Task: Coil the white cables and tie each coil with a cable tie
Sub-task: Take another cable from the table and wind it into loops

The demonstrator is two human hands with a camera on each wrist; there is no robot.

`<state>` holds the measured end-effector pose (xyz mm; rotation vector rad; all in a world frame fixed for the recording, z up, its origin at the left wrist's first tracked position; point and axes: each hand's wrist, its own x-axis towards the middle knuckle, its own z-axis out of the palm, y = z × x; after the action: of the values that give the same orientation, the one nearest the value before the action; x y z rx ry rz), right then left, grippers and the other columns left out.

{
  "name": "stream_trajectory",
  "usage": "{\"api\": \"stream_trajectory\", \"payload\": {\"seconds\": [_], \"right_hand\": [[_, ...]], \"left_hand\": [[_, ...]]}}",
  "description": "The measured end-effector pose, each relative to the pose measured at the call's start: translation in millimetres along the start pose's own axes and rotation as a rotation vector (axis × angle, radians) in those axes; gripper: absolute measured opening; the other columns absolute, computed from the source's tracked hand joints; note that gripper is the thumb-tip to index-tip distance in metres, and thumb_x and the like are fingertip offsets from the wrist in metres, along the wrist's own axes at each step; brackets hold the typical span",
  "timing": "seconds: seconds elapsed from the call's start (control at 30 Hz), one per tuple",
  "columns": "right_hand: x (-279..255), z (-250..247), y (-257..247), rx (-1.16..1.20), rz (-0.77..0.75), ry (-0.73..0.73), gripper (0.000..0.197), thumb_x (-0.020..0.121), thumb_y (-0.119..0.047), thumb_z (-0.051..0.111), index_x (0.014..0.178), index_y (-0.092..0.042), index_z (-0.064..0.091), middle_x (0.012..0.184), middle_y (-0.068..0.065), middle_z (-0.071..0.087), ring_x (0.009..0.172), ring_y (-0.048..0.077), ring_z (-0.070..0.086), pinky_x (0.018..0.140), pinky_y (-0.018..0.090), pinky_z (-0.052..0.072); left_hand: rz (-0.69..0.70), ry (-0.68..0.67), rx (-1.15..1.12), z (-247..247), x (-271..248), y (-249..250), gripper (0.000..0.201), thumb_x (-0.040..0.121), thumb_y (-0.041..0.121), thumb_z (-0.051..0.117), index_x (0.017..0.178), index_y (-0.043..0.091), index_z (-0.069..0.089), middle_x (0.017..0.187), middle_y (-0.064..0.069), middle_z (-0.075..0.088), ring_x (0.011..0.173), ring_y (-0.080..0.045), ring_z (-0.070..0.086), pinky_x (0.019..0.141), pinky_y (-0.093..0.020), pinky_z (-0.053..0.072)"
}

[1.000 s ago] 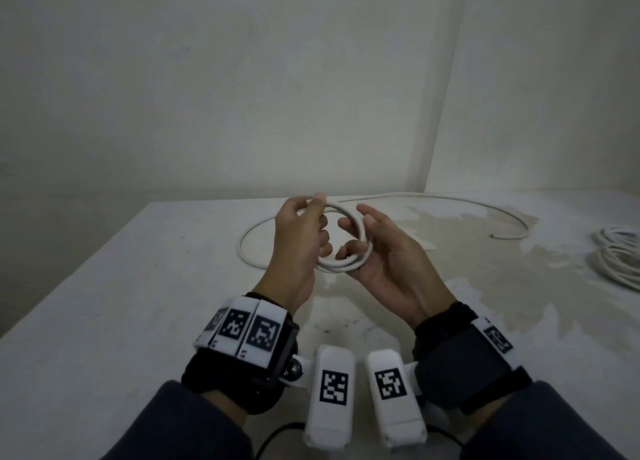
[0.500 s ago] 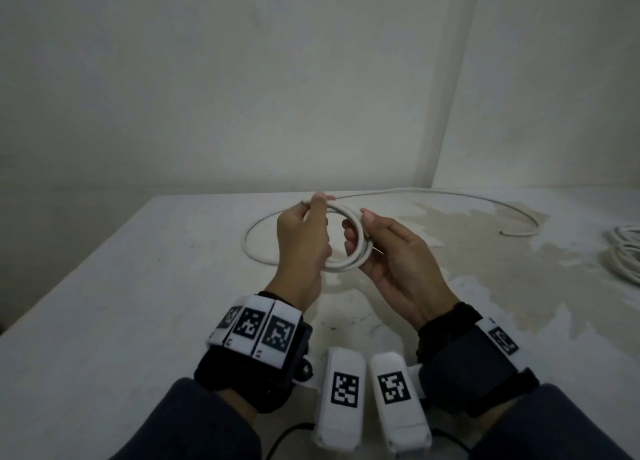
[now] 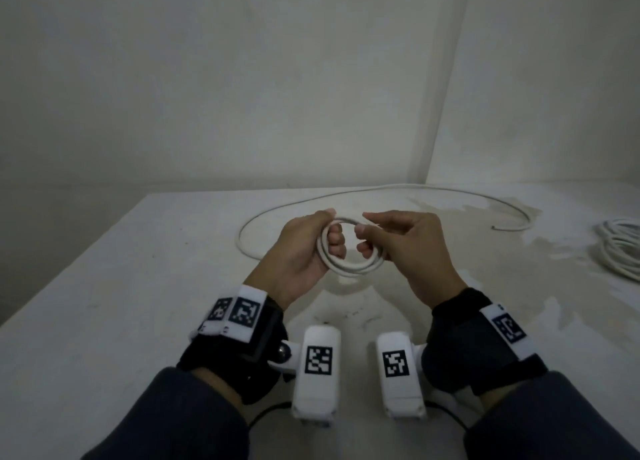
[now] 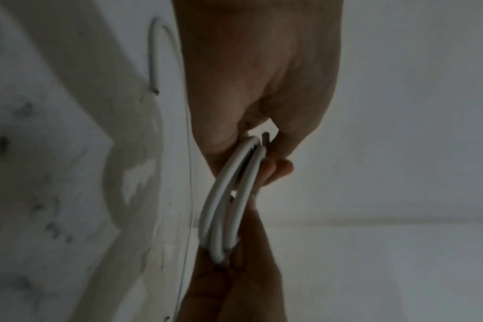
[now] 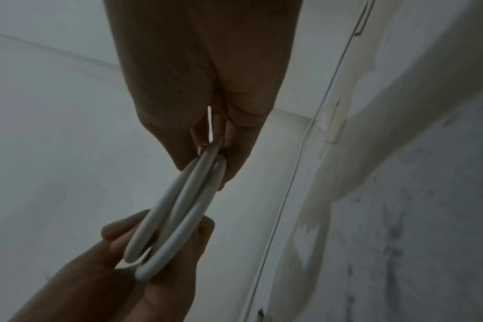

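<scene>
A small coil of white cable [image 3: 348, 269] hangs in the air between both hands, a little above the table. My left hand [image 3: 304, 252] grips its left side with fingers curled through the loop. My right hand [image 3: 398, 248] pinches the right side of the coil, thumb and forefinger reaching toward the top strand. The wrist views show several turns of the coil [image 4: 229, 200] [image 5: 179, 213] edge-on between the fingers. The uncoiled tail of the cable [image 3: 381, 191] runs from the left hand in a wide arc across the table to its free end [image 3: 495, 227]. No cable tie shows.
A second bundle of white cable [image 3: 620, 252] lies at the table's right edge. The white table [image 3: 104, 304] has stained patches at centre and right, and stands in a corner of two plain walls. Its left edge drops to a dark floor.
Both hands have drawn closer to me with the coil. The right hand turned from palm-up under the coil to pinching its right side; the left hand's grip stays.
</scene>
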<state>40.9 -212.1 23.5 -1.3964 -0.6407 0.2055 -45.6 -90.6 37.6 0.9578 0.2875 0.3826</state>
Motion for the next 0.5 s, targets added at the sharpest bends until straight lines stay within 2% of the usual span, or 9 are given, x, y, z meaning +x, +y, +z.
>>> {"api": "stream_trajectory", "payload": {"seconds": [0.1, 0.2, 0.37, 0.5], "right_hand": [[2, -3, 0, -0.087, -0.024, -0.036, 0.021, 0.078, -0.001, 0.076, 0.099, 0.0, 0.072, 0.068, 0.014, 0.072, 0.059, 0.022, 0.07, 0.056, 0.023, 0.053], [1, -3, 0, -0.109, -0.054, -0.087, 0.018, 0.08, 0.0, 0.073, 0.098, -0.001, 0.073, 0.071, 0.009, 0.074, 0.063, 0.023, 0.072, 0.057, 0.024, 0.054], [2, -3, 2, -0.231, -0.094, -0.119, 0.016, 0.084, -0.002, 0.069, 0.1, -0.001, 0.072, 0.076, 0.015, 0.073, 0.063, 0.018, 0.072, 0.065, 0.029, 0.06], [4, -3, 5, -0.332, -0.1, -0.165, 0.018, 0.089, -0.007, 0.066, 0.105, -0.004, 0.072, 0.082, 0.013, 0.075, 0.069, 0.018, 0.073, 0.076, 0.034, 0.059]], "left_hand": [[-0.106, -0.165, -0.063, -9, -2, 2, 0.021, 0.097, 0.007, 0.038, 0.078, 0.009, 0.047, 0.065, -0.001, 0.051, 0.039, -0.006, 0.036, 0.044, -0.019, 0.039], [-0.137, -0.239, -0.076, -14, -3, 4, 0.017, 0.093, 0.005, 0.036, 0.08, 0.013, 0.043, 0.062, 0.002, 0.046, 0.038, -0.004, 0.028, 0.044, -0.018, 0.036], [-0.18, -0.242, -0.093, -17, 1, 3, 0.022, 0.097, 0.012, 0.036, 0.075, 0.016, 0.038, 0.054, 0.005, 0.034, 0.036, -0.004, 0.027, 0.041, -0.017, 0.034], [-0.176, -0.146, -0.111, -15, 3, -6, 0.03, 0.1, 0.019, 0.038, 0.071, 0.015, 0.037, 0.05, 0.006, 0.031, 0.033, -0.003, 0.024, 0.037, -0.015, 0.029]]}}
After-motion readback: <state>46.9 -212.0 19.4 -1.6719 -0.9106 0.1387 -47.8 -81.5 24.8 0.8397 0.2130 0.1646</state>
